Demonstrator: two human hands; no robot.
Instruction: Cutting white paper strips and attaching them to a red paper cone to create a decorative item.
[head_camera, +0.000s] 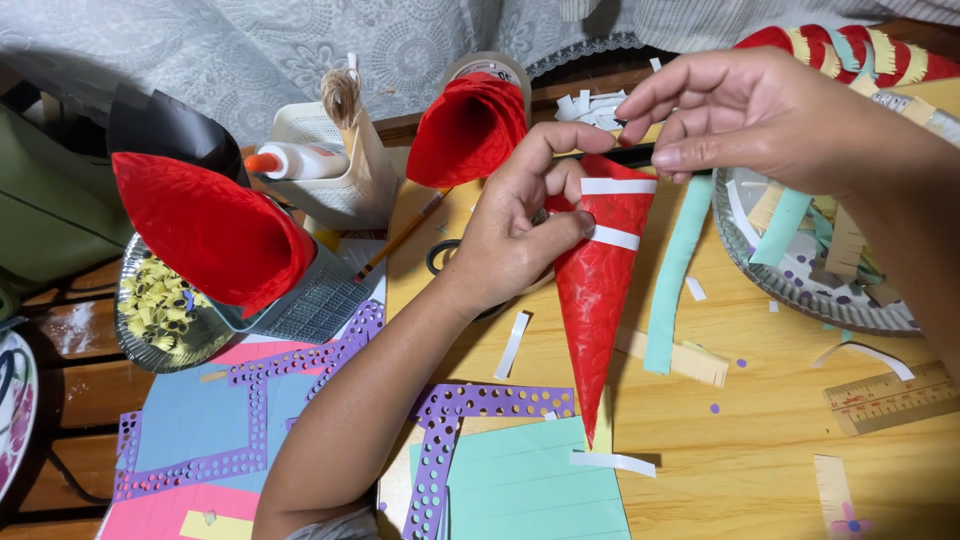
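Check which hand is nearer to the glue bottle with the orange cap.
Left. The left hand grips the red paper cone at table centre, on the glue bottle's side. The right hand pinches the cone's top white strip, farther right.

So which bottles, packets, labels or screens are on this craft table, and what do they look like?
Glue bottle: lying in the cream basket, upper left; white body, orange cap, printed label.
Tape roll: behind the upright red paper cone; beige ring with printed inner core.
No screens or signs.
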